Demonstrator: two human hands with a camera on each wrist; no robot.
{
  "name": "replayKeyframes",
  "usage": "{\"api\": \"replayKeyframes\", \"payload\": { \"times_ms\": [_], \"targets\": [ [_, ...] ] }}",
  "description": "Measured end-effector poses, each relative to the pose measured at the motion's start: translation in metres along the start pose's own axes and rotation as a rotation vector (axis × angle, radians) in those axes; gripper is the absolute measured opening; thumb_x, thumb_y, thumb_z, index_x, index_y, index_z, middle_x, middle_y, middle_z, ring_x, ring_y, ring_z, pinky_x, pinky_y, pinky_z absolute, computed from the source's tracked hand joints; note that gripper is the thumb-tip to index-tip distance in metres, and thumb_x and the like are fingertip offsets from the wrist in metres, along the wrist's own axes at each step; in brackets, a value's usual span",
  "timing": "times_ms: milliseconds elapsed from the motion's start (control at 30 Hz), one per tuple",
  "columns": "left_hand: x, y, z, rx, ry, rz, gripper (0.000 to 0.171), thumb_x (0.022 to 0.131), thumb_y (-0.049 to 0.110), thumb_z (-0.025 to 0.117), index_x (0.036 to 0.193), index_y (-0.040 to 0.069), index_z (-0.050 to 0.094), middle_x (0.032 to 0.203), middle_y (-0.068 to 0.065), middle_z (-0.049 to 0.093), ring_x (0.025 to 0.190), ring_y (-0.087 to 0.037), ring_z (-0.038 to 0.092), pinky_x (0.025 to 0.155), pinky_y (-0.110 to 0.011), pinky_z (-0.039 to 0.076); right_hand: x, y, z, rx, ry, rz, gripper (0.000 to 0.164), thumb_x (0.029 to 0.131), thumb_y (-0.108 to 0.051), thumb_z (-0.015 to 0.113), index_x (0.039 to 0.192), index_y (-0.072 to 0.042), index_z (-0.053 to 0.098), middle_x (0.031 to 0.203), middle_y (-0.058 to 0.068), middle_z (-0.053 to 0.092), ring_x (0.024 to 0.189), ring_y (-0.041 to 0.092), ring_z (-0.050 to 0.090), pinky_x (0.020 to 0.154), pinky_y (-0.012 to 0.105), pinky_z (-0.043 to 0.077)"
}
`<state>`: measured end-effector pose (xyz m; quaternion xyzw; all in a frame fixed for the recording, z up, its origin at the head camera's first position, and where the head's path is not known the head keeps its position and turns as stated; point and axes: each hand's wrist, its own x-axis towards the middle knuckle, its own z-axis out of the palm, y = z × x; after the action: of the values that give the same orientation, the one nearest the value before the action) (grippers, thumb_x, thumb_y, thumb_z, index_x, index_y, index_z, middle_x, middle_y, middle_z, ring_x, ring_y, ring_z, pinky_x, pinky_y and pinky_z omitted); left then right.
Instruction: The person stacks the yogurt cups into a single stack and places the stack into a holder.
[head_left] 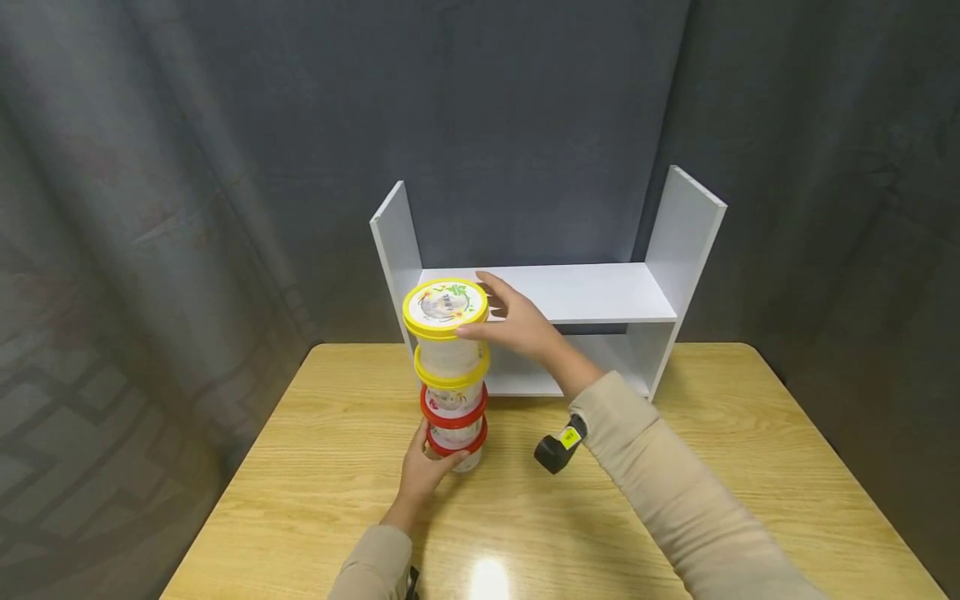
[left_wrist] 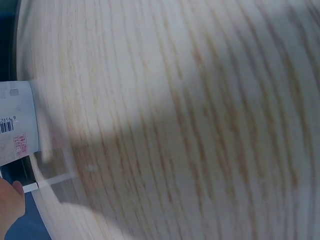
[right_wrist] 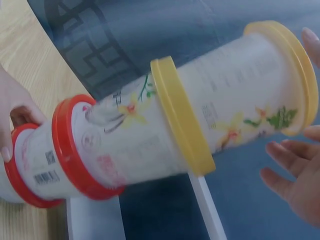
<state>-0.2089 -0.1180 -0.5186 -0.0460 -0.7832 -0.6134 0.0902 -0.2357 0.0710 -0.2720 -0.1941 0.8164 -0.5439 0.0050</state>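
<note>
A tall stack of round white tubs stands on the table in the head view. Its upper two have yellow lids, the top tub (head_left: 446,354) with a flower-printed lid, and red lids cap the lower two. My left hand (head_left: 422,471) grips the bottom red-lidded tub (head_left: 468,459), fingers and thumb on either side of it. Around the top yellow lid (head_left: 447,303) my right hand (head_left: 525,325) is spread, its fingers beside the rim. The right wrist view shows gaps between those fingers (right_wrist: 287,184) and the yellow lid.
Just behind the stack is a white two-tier shelf (head_left: 585,292) with tall side panels (head_left: 686,233). It rests at the back of the wooden table (head_left: 322,467). Dark grey curtains (head_left: 525,125) hang behind and on both sides.
</note>
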Motion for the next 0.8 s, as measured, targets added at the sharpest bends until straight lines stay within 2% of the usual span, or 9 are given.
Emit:
{"api": "replayKeyframes", "payload": {
  "times_ms": [167, 400, 700, 800],
  "targets": [
    [-0.001, -0.004, 0.001, 0.013, 0.007, 0.044, 0.088, 0.061, 0.026, 0.077, 0.135, 0.018, 0.029, 0.126, -0.017, 0.04, 0.113, -0.038, 0.034, 0.09, -0.058, 0.025, -0.008, 0.011, -0.013, 0.039, 0.033, -0.043, 0.085, 0.069, -0.03, 0.071, 0.137, -0.014, 0.023, 0.134, 0.006, 0.032, 0.118, 0.02, 0.036, 0.094, 0.039, 0.032],
    [-0.001, -0.004, 0.0, -0.021, 0.01, 0.032, 0.089, 0.06, 0.023, 0.078, 0.135, 0.02, 0.03, 0.127, -0.013, 0.041, 0.116, -0.032, 0.034, 0.094, -0.053, 0.025, -0.026, 0.034, -0.038, 0.04, 0.101, -0.075, 0.079, 0.073, -0.029, 0.069, 0.136, -0.014, 0.024, 0.133, 0.009, 0.034, 0.118, 0.022, 0.036, 0.096, 0.04, 0.031],
    [-0.002, -0.003, 0.0, -0.007, 0.025, 0.063, 0.09, 0.06, 0.022, 0.078, 0.135, 0.018, 0.029, 0.126, -0.018, 0.04, 0.114, -0.036, 0.034, 0.091, -0.057, 0.025, -0.053, 0.079, -0.069, 0.051, 0.201, -0.018, 0.074, 0.077, -0.023, 0.065, 0.136, -0.007, 0.023, 0.133, 0.016, 0.032, 0.119, 0.029, 0.034, 0.097, 0.04, 0.029],
    [-0.001, -0.004, -0.001, -0.008, 0.021, 0.049, 0.091, 0.06, 0.023, 0.078, 0.135, 0.017, 0.028, 0.127, -0.017, 0.038, 0.115, -0.036, 0.033, 0.092, -0.057, 0.024, -0.061, 0.089, -0.079, 0.042, 0.242, 0.005, 0.074, 0.077, -0.023, 0.065, 0.136, -0.006, 0.022, 0.133, 0.017, 0.033, 0.118, 0.03, 0.034, 0.096, 0.039, 0.03]
  ]
}}
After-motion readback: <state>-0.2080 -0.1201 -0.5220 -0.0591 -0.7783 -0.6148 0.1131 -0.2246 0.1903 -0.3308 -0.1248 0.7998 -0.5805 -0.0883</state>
